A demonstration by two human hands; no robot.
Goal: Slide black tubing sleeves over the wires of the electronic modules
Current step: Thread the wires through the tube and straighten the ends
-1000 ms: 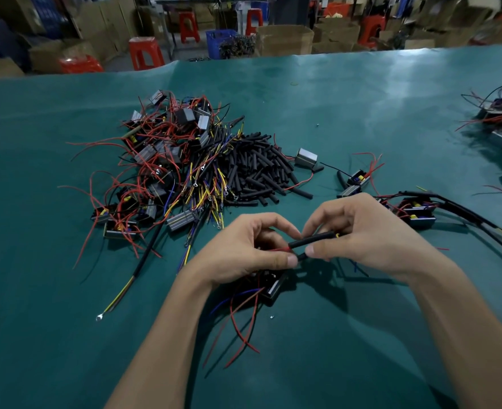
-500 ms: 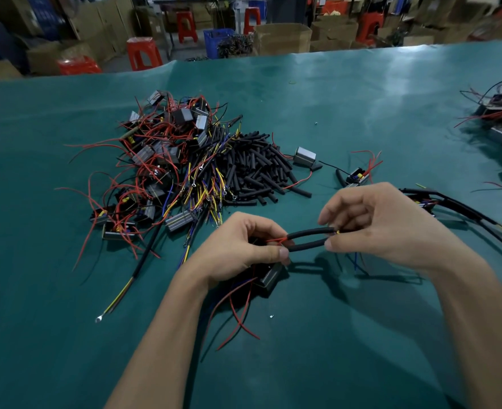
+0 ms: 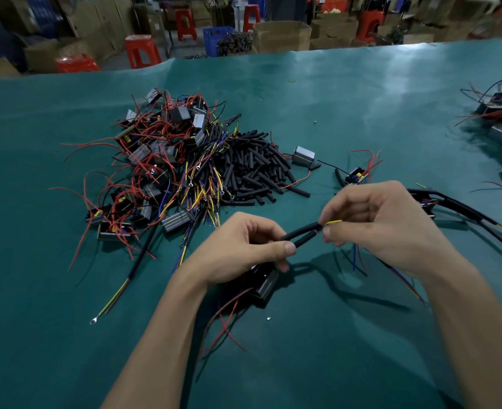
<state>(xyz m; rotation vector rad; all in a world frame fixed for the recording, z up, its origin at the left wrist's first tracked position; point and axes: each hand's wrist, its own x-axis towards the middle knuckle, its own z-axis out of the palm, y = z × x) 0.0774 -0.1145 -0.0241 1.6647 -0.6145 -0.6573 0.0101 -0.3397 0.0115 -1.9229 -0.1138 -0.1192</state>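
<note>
My left hand (image 3: pixel 244 246) pinches the near ends of two black tubing sleeves (image 3: pixel 301 234) that run up and right. My right hand (image 3: pixel 379 222) pinches the wires at the sleeves' far ends, where a yellow wire tip (image 3: pixel 334 222) sticks out. Below my left hand a black electronic module (image 3: pixel 266 286) hangs or rests, partly hidden, with loose red wires (image 3: pixel 226 323) trailing toward me. A heap of short black sleeves (image 3: pixel 252 166) lies beyond my hands, beside a pile of modules with red, yellow and blue wires (image 3: pixel 155 169).
Green table cover (image 3: pixel 347 107) all around. A sleeved cable with a ring terminal (image 3: pixel 117 293) lies at the left. Sleeved modules (image 3: pixel 450 202) lie right of my right hand, single modules (image 3: pixel 303 156) behind it, another wired pile (image 3: pixel 500 113) at far right. Red stools (image 3: pixel 142 50) and boxes stand beyond.
My right hand has moved right and up, drawing wires through; the red wire seen at the sleeves' near end is gone, and a yellow tip now shows at the far end.
</note>
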